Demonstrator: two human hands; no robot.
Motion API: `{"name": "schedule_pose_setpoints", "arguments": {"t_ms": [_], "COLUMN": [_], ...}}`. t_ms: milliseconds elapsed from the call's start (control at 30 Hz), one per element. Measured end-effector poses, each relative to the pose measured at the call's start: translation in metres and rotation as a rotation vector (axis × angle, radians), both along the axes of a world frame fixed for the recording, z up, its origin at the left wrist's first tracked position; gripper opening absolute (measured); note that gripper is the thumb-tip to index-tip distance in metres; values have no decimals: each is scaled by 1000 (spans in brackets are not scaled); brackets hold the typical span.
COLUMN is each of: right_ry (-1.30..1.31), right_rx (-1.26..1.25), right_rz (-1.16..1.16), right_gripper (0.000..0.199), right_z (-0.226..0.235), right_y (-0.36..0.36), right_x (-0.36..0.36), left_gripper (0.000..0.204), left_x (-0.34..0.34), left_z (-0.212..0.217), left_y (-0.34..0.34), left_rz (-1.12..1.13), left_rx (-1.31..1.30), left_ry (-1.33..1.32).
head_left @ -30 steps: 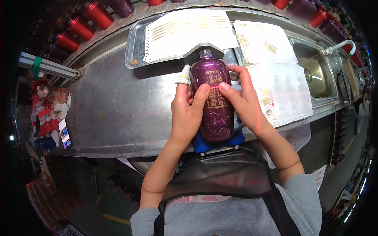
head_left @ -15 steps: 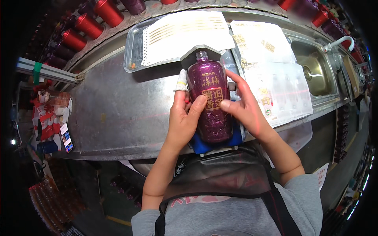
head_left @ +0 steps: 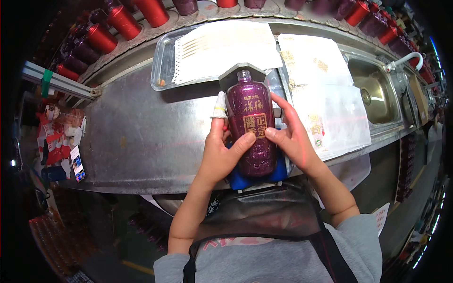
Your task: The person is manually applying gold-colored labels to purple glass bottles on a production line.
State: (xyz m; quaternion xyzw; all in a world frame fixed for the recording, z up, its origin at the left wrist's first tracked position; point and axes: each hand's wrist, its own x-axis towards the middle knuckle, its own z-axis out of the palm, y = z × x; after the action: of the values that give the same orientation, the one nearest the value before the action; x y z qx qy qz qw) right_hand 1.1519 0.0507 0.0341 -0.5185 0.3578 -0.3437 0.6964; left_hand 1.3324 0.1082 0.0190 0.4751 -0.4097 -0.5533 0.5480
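A glittery purple glass bottle (head_left: 252, 104) with gold lettering and an open neck lies face up in front of me, neck pointing away. Its neck end is by a dark angular metal rest (head_left: 227, 74); under the base is a blue pad (head_left: 238, 181). My left hand (head_left: 222, 153) grips the bottle's left side, a white knitted cover on its index finger. From the right, my right hand (head_left: 295, 141) holds the other side. Both thumbs press near the lower edge of the gold square on the front, close together. The fingertips behind the bottle are partly hidden.
Sheets with gold strips (head_left: 226, 47) lie on a metal tray (head_left: 158, 70) beyond the bottle. Transfer sheets (head_left: 339, 108) are to the right, beside a sink (head_left: 377, 101). A phone (head_left: 77, 163) leans at the far left. Red and purple bottles (head_left: 123, 21) line the back ledge.
My left thumb has slid down and rightward across the gold square to its lower edge. Both hands keep their hold on the bottle. The whole view has shifted slightly.
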Motion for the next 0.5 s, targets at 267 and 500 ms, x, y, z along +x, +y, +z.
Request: {"name": "schedule_pose_setpoints", "arguments": {"t_ms": [267,500], "right_ry": [51,132], "right_rx": [-10,-67], "right_rz": [5,-152], "right_gripper": [66,59], "right_z": [12,15], "right_y": [-10,-29], "right_x": [0,25], "left_gripper": [89,66], "left_x": [3,-2], "left_z": [1,5], "left_y": [-3,-26], "left_rz": [1,190], "left_rx": [-40,-80], "left_ry": [18,174]}}
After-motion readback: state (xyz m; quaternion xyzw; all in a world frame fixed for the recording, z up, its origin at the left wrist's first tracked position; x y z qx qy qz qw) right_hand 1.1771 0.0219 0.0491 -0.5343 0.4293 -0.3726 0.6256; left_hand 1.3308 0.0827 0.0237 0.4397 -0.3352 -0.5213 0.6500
